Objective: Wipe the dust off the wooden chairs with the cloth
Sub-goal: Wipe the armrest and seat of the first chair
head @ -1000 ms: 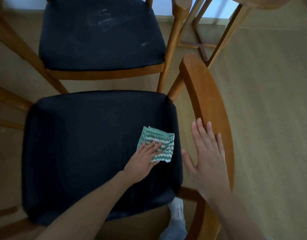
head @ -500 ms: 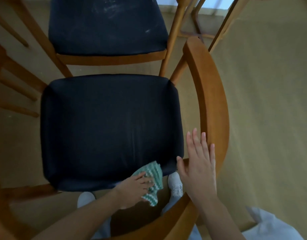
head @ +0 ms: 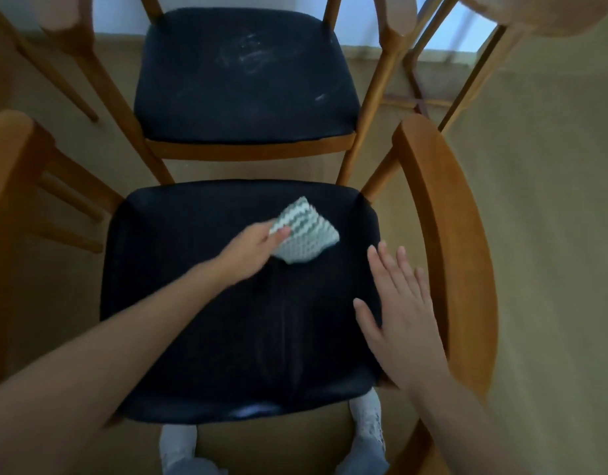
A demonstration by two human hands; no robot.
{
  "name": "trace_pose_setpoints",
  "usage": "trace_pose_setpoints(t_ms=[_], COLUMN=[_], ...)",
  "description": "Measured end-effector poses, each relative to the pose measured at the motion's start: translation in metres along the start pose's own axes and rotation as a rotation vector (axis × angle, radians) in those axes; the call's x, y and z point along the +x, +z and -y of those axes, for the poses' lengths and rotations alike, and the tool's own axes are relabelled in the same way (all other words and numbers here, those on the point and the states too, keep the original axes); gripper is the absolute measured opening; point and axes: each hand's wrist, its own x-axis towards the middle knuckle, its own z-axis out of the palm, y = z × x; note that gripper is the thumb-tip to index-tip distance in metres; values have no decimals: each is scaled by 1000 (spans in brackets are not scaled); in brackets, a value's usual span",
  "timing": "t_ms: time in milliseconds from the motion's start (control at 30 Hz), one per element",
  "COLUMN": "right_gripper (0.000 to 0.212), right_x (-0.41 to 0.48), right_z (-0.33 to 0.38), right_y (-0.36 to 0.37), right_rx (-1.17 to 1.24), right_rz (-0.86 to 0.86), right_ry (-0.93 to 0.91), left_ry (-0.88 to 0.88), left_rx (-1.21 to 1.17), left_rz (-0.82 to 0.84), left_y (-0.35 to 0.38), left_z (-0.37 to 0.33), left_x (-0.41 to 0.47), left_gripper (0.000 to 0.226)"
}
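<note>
**A:** Where does the cloth sit?

**B:** The cloth (head: 304, 236) lies folded on the near seat (head: 193, 303), right of its middle. The left hand (head: 258, 248) pinches its near-left corner, thumb on top.

**A:** How will it handle?

**B:** It is probably light, soft and limp. Held by a corner it may bunch up, so a flat palm on its middle should spread it better. The seat looks smooth, so the cloth should glide.

**A:** And the right hand?

**B:** The right hand (head: 398, 310) is flat with straight fingers, holding nothing, over the seat's right edge. Whether it touches the seat cannot be told.

**A:** Is there room to move?

**B:** The curved rail (head: 446, 234) closes off the right side, just beside that hand. The far chair (head: 244, 80), smeared with dust, stands close ahead, with a strip of floor (head: 247, 171) between.
</note>
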Motion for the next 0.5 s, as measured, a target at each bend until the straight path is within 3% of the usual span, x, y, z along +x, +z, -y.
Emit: trace_pose_setpoints(t_ms=[167,233,333,500], right_gripper=[64,65,65,66], right_x=[71,83,87,82], right_z=[2,-1,-12,-25], right_y=[8,16,29,39], right_rx=[26,25,-12,-15], right_rz=[97,117,207,272], right_ry=[-47,-55,-53,8], left_ry=[115,85,-11,130], left_rx=[346,528,809,882], left_rz=[-419,-382,-184,-225], left_y=[-52,-56,-33,-15], left_z=[-4,15,53,80], left_x=[102,128,142,119], left_gripper=[41,48,50,48])
